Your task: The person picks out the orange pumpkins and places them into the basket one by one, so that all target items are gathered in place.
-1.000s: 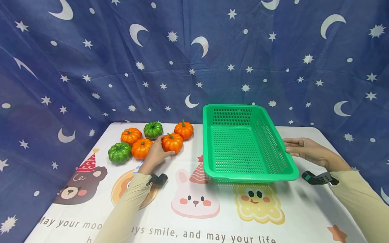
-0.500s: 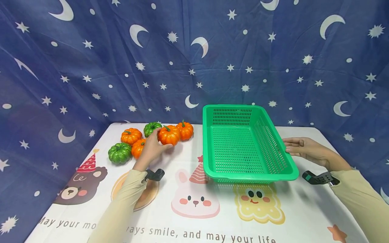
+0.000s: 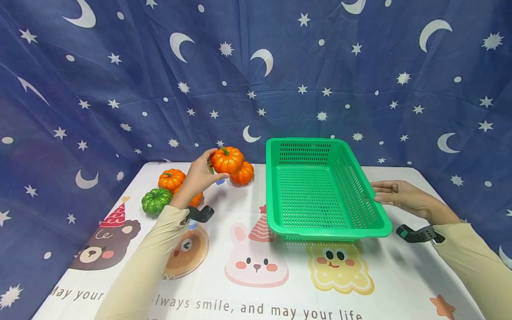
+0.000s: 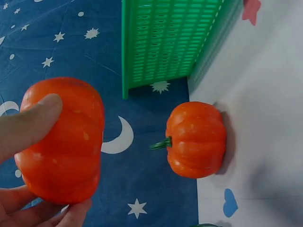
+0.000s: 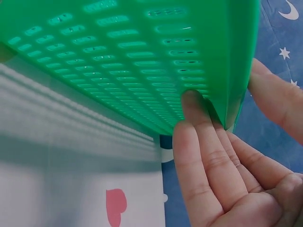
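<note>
Raised over the table, an orange toy pumpkin with a green stem is held between the thumb and fingers of my left hand. In the left wrist view the held pumpkin has the thumb on one side and fingertips at its lower edge. Another orange pumpkin sits on the table just behind it. My right hand is at the right side of a green plastic basket; the right wrist view shows fingers along its slotted outer wall and the thumb over the rim.
Left of the left hand lie a green pumpkin and an orange pumpkin, with another orange pumpkin partly hidden by the wrist. The white printed tablecloth ends at a blue star-and-moon curtain behind.
My left hand has lifted the orange pumpkin off the table, moving it up and away from me. The right hand and the basket have stayed put.
</note>
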A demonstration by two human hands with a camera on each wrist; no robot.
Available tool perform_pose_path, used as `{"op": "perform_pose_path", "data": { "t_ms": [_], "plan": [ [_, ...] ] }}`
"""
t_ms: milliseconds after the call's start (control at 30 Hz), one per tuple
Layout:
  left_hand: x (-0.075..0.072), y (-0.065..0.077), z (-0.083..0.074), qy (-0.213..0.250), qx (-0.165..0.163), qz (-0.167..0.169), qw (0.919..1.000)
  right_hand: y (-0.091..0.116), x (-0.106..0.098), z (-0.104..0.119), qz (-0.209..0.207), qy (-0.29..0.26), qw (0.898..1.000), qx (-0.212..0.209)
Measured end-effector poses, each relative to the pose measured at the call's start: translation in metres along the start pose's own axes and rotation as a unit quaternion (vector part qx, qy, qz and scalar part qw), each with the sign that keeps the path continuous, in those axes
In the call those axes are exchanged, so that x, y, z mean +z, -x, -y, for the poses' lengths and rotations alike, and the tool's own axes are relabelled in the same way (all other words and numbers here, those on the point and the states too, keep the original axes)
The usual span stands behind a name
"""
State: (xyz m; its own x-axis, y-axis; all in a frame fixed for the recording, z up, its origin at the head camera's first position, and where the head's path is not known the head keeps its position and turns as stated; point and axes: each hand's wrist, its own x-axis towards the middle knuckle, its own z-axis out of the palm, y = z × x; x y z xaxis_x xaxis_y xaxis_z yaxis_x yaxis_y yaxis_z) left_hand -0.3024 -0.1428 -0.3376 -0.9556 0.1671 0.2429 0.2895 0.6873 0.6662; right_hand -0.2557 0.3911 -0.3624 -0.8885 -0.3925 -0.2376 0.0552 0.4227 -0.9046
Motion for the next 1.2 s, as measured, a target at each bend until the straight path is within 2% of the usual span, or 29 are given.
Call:
{"op": "perform_pose_path", "data": {
  "t_ms": [33,67,100,300,467,600,933,1200],
  "plan": [
    [-0.001,-0.002,0.0,0.009,0.0,0.005,1.0,-0.005,-0.006,-0.011,-0.009,0.011,1.0,0.011],
    [-0.003,-0.004,0.0,0.014,0.0,0.009,0.9999,-0.005,-0.005,-0.01,-0.013,0.011,1.0,0.012],
    [-0.004,-0.006,0.0,0.02,-0.001,0.015,0.9997,0.003,0.005,0.008,-0.015,0.007,1.0,0.014],
    [-0.01,-0.015,0.0,0.055,0.007,0.04,0.9976,0.003,0.005,0.007,-0.019,0.006,1.0,0.015],
    [-0.013,-0.021,-0.004,0.11,0.0,0.071,0.9914,0.003,0.006,0.007,-0.021,0.008,1.0,0.014],
    [-0.015,-0.027,-0.005,0.135,-0.007,0.094,0.9864,0.004,0.006,0.008,-0.021,0.008,1.0,0.013],
    [-0.018,-0.05,-0.013,0.123,0.011,0.135,0.9831,0.004,0.007,0.007,-0.02,0.01,1.0,0.015],
    [-0.011,-0.069,-0.032,0.094,0.029,0.155,0.983,0.003,0.006,0.008,-0.019,0.013,1.0,0.015]
  ]
}}
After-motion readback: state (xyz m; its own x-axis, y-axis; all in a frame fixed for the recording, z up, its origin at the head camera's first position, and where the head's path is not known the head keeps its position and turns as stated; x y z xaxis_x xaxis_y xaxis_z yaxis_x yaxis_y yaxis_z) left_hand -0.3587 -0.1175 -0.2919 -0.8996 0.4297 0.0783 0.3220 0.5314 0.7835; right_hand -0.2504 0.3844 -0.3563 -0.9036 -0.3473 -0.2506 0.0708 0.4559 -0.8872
